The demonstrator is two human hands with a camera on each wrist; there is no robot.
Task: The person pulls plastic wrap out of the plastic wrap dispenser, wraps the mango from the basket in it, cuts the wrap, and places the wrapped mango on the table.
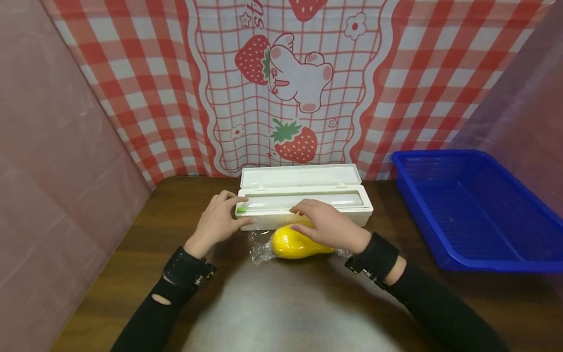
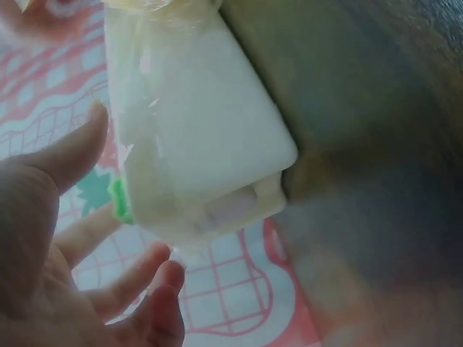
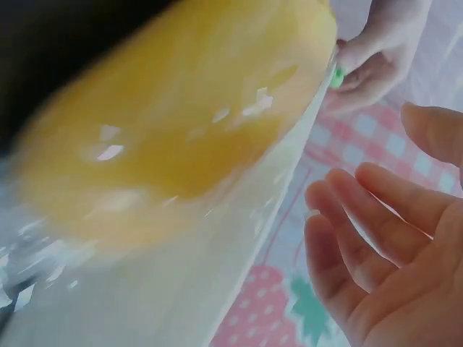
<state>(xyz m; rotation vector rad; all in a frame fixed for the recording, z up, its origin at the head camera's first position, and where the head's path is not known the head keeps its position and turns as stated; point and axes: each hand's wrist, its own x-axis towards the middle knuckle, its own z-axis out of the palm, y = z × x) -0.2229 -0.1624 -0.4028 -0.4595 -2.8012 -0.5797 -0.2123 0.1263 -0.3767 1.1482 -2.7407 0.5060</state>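
Note:
A white cling film dispenser box stands at the back of the table, its lid tipped back and a film roll inside. At the left end of its front edge sits a small green slide cutter. My left hand is spread around that end, fingertips close to the cutter, nothing gripped. A yellow pear-shaped thing, wrapped in clear film, lies against the box front. Over its right part reaches my right hand, fingers loosely bent above the box's front edge and holding nothing.
A blue plastic basket stands to the right. Crumpled clear film sticks out left of the yellow thing. Behind the box hangs a red-checked cloth with strawberry prints. The wooden table extends toward me.

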